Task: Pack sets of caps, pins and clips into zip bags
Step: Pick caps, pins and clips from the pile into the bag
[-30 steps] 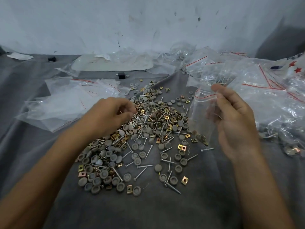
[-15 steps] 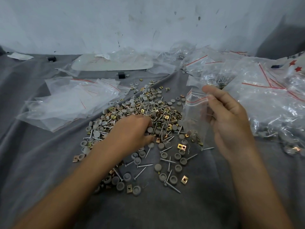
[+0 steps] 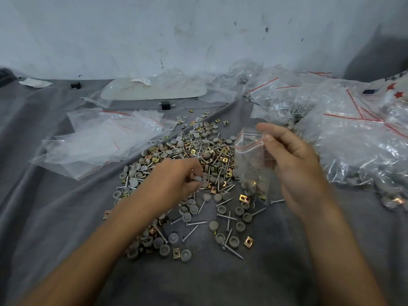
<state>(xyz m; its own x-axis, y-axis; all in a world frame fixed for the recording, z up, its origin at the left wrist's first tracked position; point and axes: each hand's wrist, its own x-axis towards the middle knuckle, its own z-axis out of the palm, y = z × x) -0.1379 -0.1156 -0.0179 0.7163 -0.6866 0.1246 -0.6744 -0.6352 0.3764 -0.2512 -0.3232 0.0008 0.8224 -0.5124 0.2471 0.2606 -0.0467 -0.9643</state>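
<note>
As the set stands part-packed: one small zip bag (image 3: 251, 160) hangs over the middle of the grey cloth (image 3: 220, 283), with a few small pieces at its bottom.
Right hand (image 3: 295, 164): thumb and fingers pinch the bag at its red strip; the mouth seems parted and faces left.
Left hand (image 3: 174, 184): closed in a pinch on one grey cap (image 3: 197, 178), low over the pile (image 3: 205, 155).
Pile contents: caps, pins (image 3: 196, 223) and clips (image 3: 248, 242) mixed loose, mid-cloth, spreading toward the near edge.
Empty bags (image 3: 99, 140): flat stack toward the left edge.
Filled bags (image 3: 357, 155): heaped along the right edge.
Step (judged): the cap goes into the held bag.
Handling, cap: light, hard and domed, so likely to roll or slip; take it by the rim with the fingertips.
Handling, pins: thin, pointed and threaded; take by the shank and feed head first to spare the film.
Handling, clips: small, stiff metal whose edges may catch; pinch across the flats.
Handling, bag: thin, limp, slick film; hold at the stiffer zip strip and keep the mouth spread.
Risk: the mouth collapses, or a cap bounces off the lip onto the cloth.
</note>
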